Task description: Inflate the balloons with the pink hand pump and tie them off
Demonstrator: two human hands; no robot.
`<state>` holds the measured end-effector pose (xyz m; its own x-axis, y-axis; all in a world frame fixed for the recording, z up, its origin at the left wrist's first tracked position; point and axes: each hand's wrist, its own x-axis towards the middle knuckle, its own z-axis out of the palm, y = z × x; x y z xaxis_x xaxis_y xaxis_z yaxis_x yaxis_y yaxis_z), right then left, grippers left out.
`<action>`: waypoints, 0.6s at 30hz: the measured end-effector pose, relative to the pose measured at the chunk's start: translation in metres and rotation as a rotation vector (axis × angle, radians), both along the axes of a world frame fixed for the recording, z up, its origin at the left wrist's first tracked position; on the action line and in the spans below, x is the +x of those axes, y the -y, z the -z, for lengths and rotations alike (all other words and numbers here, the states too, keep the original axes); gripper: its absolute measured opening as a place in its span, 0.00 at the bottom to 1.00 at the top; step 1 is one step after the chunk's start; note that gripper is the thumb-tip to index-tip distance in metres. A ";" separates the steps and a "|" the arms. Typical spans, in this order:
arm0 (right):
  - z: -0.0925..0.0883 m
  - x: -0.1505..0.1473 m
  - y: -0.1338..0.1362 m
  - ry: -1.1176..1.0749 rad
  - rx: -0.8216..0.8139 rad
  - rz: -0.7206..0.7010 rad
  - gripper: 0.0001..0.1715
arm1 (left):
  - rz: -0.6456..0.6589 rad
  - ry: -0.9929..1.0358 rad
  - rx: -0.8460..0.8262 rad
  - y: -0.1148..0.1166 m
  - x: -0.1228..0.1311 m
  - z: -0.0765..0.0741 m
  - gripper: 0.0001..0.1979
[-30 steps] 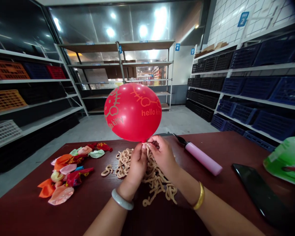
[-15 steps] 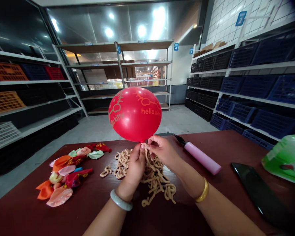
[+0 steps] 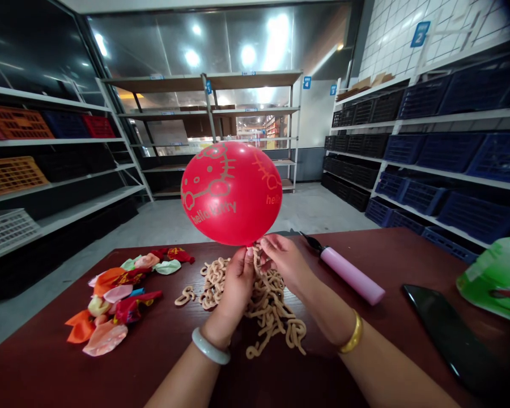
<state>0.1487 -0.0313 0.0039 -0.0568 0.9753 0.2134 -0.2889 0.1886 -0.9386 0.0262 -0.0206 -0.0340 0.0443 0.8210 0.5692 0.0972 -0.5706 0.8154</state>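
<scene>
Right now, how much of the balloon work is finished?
Done: one red balloon is blown up full. In hand: the left hand and right hand both pinch its neck, just over the tan loops; I cannot tell if it is tied. Left: a heap of flat balloons lies on the table, none blown up, and the pump lies untouched.

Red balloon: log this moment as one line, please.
left hand: pinching neck of red balloon, inflated | right hand: pinching beige cord at neck, rest piled | table: flat balloons left, pink pump right
</scene>
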 end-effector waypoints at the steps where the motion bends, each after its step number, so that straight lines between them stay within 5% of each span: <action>1: 0.000 0.002 0.000 0.031 0.007 -0.007 0.19 | -0.010 -0.023 0.006 -0.001 0.000 0.002 0.17; 7: 0.002 0.011 -0.004 0.024 -0.028 0.030 0.14 | 0.072 0.009 -0.106 -0.003 0.003 0.011 0.17; 12: 0.008 0.007 -0.009 -0.002 0.031 0.166 0.13 | 0.194 0.084 -0.189 0.004 0.009 0.005 0.17; 18: 0.012 0.008 -0.015 -0.115 0.056 0.270 0.12 | 0.479 0.250 -0.440 0.016 0.021 -0.003 0.22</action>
